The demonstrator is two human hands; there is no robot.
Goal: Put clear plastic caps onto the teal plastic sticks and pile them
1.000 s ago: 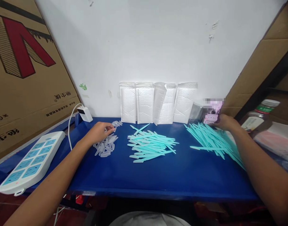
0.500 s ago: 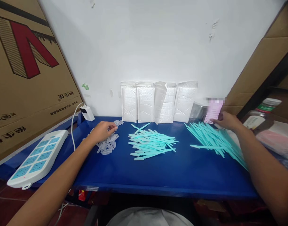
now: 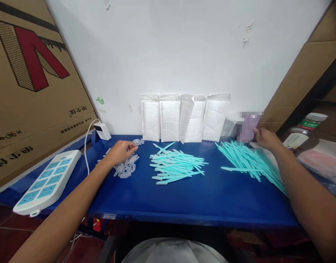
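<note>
My left hand (image 3: 122, 152) hovers low over a pile of small clear plastic caps (image 3: 125, 168), with thumb and fingers curled together. Whether it pinches a cap is hidden from view. At the back right, my right hand (image 3: 266, 138) has its fingers closed at the right edge of an upright phone (image 3: 247, 129), whose purple face is partly blurred out. Just in front of that hand lies a heap of teal eyebrow razors (image 3: 246, 159). A second heap of teal razors (image 3: 176, 166) rests mid-table, between my hands.
White padded mailers (image 3: 170, 120) lean against the wall behind the blue table (image 3: 168, 201). A clear cup (image 3: 228, 128) stands beside the phone. On the left are a power strip (image 3: 48, 180) and a white charger (image 3: 102, 130). A capped bottle (image 3: 302, 129) stands far right.
The phone's face has turned from light pink to darker purple. My right fingers have shifted slightly to its right edge. My left hand has barely moved.
</note>
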